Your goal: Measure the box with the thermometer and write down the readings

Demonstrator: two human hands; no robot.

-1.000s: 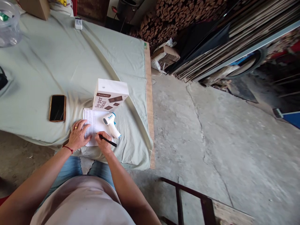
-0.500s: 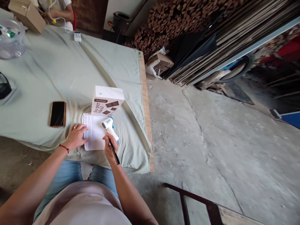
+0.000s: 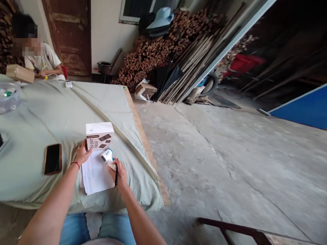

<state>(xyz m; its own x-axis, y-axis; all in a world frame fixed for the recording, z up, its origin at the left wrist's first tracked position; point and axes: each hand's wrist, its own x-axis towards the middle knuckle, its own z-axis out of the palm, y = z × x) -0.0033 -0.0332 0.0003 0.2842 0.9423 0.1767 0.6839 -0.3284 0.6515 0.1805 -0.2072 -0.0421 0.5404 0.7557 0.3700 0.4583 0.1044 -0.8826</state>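
A white box (image 3: pixel 99 128) printed "Super Meal" stands on the cloth-covered table. My left hand (image 3: pixel 83 154) is at its lower left edge, thumb in front and fingers along the side, closed on it. Below the box lies a sheet of paper (image 3: pixel 95 177) with handwriting, over other sheets. On the paper's right side is a white and blue infrared thermometer (image 3: pixel 107 155). My right hand (image 3: pixel 120 172) is closed around its handle and also holds a black pen (image 3: pixel 116 175), which points down toward my wrist.
A phone (image 3: pixel 52 159) lies left of the papers. Farther off are a clear plastic tub (image 3: pixel 10 102), a cardboard box (image 3: pixel 20 74), a small white device (image 3: pixel 68 84) with a cable, and a seated person (image 3: pixel 47 59). The table's wooden edge (image 3: pixel 143 136) runs along the right, above concrete floor.
My left hand has moved from the paper up to the box. My right hand has closed on the thermometer's handle, pen still in it. The paper sits askew. The camera view has tilted up.
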